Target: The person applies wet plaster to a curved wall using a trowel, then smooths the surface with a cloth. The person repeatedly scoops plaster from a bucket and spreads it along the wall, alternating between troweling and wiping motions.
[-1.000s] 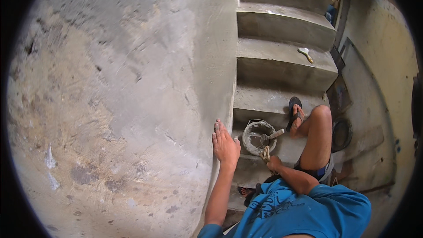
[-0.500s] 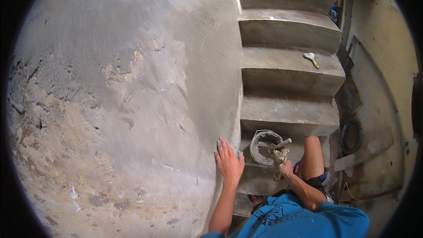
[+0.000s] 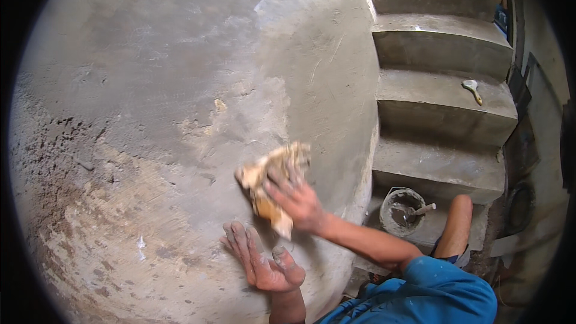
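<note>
My right hand (image 3: 297, 201) presses a crumpled, stained beige-yellow rag (image 3: 271, 171) against the grey plastered wall (image 3: 333, 102); the rag is slightly blurred. Its fingers lie spread over the cloth. Just below and to the left is my left hand (image 3: 264, 264), empty, with its fingers apart and dusted with plaster; whether it touches the wall I cannot tell. Down to the right, on a step, stands a bucket (image 3: 384, 211) with wet grey mix inside. A tool handle (image 3: 425, 209) sticks out over its rim.
Concrete stairs (image 3: 441, 117) climb along the wall's right side. A paintbrush (image 3: 472, 91) with a light handle lies on one step. My bent knee (image 3: 459, 216) is beside the bucket. Boards and a dark round object (image 3: 519, 207) line the far right. The wall's lower left is rough and pitted.
My right hand has carried the rag from beside the bucket up and left onto the wall. My left hand has shifted left and lower. The view has turned left.
</note>
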A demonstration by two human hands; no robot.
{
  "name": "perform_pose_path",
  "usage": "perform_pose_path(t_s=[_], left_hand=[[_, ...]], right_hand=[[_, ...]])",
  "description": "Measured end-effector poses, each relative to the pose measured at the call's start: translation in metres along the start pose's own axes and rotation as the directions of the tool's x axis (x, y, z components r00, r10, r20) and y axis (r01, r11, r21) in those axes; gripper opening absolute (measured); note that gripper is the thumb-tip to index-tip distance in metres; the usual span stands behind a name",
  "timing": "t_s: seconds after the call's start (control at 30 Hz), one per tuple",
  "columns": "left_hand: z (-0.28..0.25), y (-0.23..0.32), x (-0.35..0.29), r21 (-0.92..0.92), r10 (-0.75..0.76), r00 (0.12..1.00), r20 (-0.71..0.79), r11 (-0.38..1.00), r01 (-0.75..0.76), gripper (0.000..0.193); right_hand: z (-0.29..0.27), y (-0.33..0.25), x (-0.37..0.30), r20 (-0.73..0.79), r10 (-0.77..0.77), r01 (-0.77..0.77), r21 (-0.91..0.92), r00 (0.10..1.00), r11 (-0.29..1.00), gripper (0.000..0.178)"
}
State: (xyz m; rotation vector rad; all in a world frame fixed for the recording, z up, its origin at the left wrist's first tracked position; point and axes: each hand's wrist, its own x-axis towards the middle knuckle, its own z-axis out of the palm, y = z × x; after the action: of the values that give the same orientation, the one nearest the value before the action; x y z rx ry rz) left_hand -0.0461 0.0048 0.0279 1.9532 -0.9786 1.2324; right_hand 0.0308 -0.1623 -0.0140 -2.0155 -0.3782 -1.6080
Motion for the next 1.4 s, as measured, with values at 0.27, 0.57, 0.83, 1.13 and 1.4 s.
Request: perform_pose_path(t_s=[0.27,0.57,0.83,1.13,1.4], left_hand=[[-0.013,-0.011,-0.001,0.057,-0.051,0.999,0.017,0.997,0.05,0.059],[0.013,0.002,0.035,0.298,-0.062,0.967,0.245,0.954,-0.014,0.067],[0.014,0.014,0.057,0.566,-0.25,0.932,0.261,0.822,0.062,0.08],[0.034,0.017,0.061,0.621,-0.265,0.888,0.377,0.783,-0.03,0.086],[0.039,0.01,0.065,0.697,-0.223,0.885,0.409,0.702,-0.145,0.086]], right_hand=[[-0.028,0.048,0.111,0.033,0.303,-0.304,0.027,0.952,0.952,0.06],[-0.046,0.104,0.182,-0.295,0.304,-0.322,-0.014,0.906,0.947,0.019],[-0.032,0.058,0.138,-0.309,-0.065,0.049,-0.058,0.949,0.997,0.04],[-0.029,0.072,0.136,-0.185,-0.157,0.153,-0.036,0.97,0.988,0.069],[-0.06,0.116,0.177,0.078,0.473,-0.476,0.037,0.878,0.879,0.063]])
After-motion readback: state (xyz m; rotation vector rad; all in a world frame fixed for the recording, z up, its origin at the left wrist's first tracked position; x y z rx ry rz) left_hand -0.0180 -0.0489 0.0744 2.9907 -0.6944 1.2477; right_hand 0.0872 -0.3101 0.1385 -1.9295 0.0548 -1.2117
